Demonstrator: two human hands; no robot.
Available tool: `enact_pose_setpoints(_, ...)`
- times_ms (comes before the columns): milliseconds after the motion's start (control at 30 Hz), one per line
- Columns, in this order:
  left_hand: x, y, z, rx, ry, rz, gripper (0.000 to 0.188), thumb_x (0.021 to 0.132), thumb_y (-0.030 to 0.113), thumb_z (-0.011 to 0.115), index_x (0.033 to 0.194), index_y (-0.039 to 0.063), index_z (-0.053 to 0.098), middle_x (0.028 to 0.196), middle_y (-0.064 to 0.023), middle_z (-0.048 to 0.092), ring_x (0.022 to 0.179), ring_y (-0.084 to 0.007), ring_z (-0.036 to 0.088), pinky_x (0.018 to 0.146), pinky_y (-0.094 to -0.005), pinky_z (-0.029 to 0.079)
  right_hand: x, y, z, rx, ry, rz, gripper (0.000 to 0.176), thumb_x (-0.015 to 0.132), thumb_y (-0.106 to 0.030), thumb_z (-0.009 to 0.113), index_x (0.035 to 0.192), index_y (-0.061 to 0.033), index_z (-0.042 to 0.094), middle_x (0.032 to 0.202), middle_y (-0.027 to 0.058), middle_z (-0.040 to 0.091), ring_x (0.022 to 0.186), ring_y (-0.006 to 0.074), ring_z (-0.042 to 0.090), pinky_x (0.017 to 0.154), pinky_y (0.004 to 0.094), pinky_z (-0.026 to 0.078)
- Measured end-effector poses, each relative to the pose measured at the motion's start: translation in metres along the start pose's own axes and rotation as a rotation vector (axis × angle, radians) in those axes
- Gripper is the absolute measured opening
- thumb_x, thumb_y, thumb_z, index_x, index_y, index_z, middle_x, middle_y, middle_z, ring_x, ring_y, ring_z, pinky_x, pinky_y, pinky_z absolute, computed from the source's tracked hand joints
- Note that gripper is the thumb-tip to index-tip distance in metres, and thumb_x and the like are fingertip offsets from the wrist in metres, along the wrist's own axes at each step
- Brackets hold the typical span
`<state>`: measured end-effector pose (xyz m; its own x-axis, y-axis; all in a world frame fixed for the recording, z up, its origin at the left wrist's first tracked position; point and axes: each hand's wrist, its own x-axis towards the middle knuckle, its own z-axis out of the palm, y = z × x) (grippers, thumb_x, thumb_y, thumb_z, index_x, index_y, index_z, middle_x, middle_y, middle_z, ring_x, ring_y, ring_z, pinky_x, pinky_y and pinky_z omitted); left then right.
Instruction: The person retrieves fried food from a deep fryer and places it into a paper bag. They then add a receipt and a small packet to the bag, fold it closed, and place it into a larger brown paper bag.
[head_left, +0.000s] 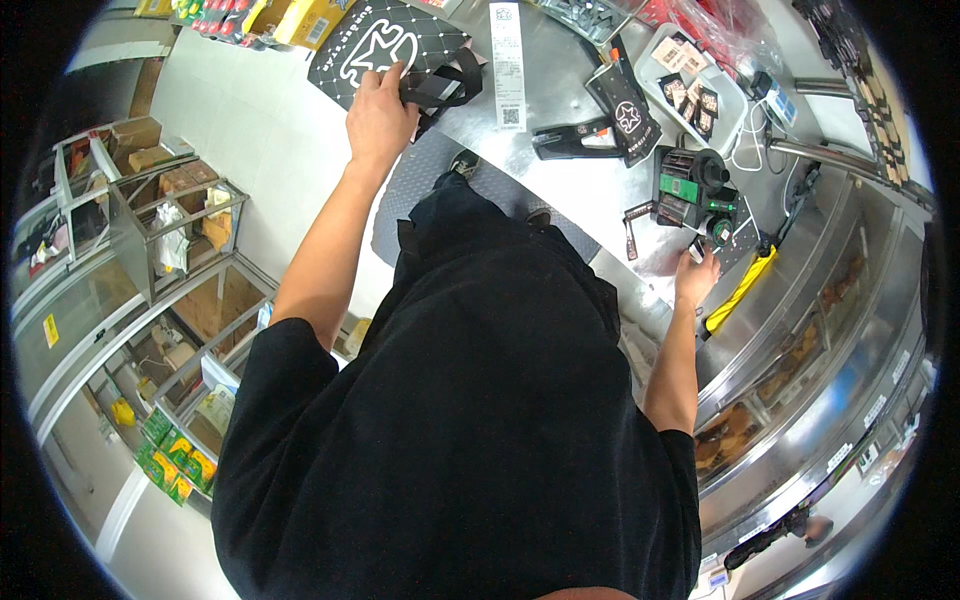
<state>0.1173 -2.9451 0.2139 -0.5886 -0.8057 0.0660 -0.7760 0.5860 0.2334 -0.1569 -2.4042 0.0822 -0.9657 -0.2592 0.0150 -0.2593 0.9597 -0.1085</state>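
Note:
My left hand (381, 112) lies over the near edge of a black patterned bag (337, 56) with a white star logo and a black strap (469, 79); whether its fingers grip the bag is unclear. Off to the right, my right hand (697, 277) pinches a small black and white object (698, 249), too small to identify, beside a black and green device (686, 187) with round parts. A long printed paper receipt (509, 75) lies flat on the metal counter (555, 90). Black printed packets (626, 112) overlap right of it.
A white plastic tray (739, 124) holds small black and tan packets at the upper right, near white cables (757, 142). A yellow strip (742, 289) lies beyond my right hand. Curved glass display shelves (795, 375) with food stand at right, metal racks (142, 240) with boxes at left.

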Motion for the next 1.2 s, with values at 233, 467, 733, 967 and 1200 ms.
enact_pose_setpoints(233, 0.001, -0.008, -0.008, -0.021, -0.039, -0.069, 0.054, 0.083, 0.015, 0.073, 0.136, 0.013, 0.066, 0.112, -0.0152, 0.063, 0.106, -0.0352, 0.067, 0.087, -0.0453, 0.057, 0.002, -0.004, 0.003, -0.001, -0.035, 0.045, 0.051, 0.085, -0.027, 0.073, 0.131, -0.0043, 0.068, 0.123, 0.0219, 0.065, 0.116, 0.0422, 0.06, 0.103, 0.0506, 0.048)
enact_pose_setpoints(467, 0.003, -0.005, -0.004, -0.095, -0.128, -0.055, 0.057, 0.083, 0.021, 0.078, 0.137, 0.014, 0.064, 0.114, -0.0165, 0.062, 0.103, -0.0391, 0.068, 0.086, -0.0479, 0.057, 0.005, 0.004, 0.008, 0.045, -0.079, 0.06, 0.055, 0.084, -0.027, 0.074, 0.133, -0.0036, 0.065, 0.129, 0.0263, 0.062, 0.125, 0.0454, 0.057, 0.109, 0.0505, 0.046)
enact_pose_setpoints(733, 0.005, -0.016, 0.03, -0.133, -0.104, 0.061, 0.06, 0.081, 0.011, 0.074, 0.14, 0.009, 0.061, 0.116, -0.0186, 0.067, 0.103, -0.0412, 0.069, 0.088, -0.0479, 0.057, -0.031, 0.0, -0.041, 0.283, -0.047, 0.11, 0.048, 0.091, -0.022, 0.076, 0.132, -0.001, 0.065, 0.133, 0.0234, 0.065, 0.125, 0.0391, 0.061, 0.107, 0.0464, 0.048)
enact_pose_setpoints(967, 0.033, -0.038, 0.064, -0.315, -0.154, 0.167, 0.058, 0.083, 0.017, 0.076, 0.138, 0.005, 0.063, 0.119, -0.0177, 0.076, 0.099, -0.0348, 0.076, 0.087, -0.0418, 0.061, -0.103, -0.016, -0.23, 0.198, 0.123, 0.357, 0.034, 0.09, -0.011, 0.072, 0.124, -0.0054, 0.069, 0.122, 0.0199, 0.071, 0.117, 0.0357, 0.068, 0.103, 0.0457, 0.053)
enact_pose_setpoints(1200, 0.043, -0.059, 0.051, 0.02, -0.005, 0.286, 0.05, 0.092, 0.023, 0.06, 0.142, 0.018, 0.064, 0.107, -0.0178, 0.077, 0.084, -0.0454, 0.072, 0.069, -0.0557, 0.053, -0.176, 0.068, -0.406, -0.167, 0.801, 0.465, 0.028, 0.09, -0.014, 0.074, 0.116, -0.005, 0.072, 0.117, 0.0156, 0.073, 0.111, 0.0347, 0.069, 0.098, 0.0444, 0.054)
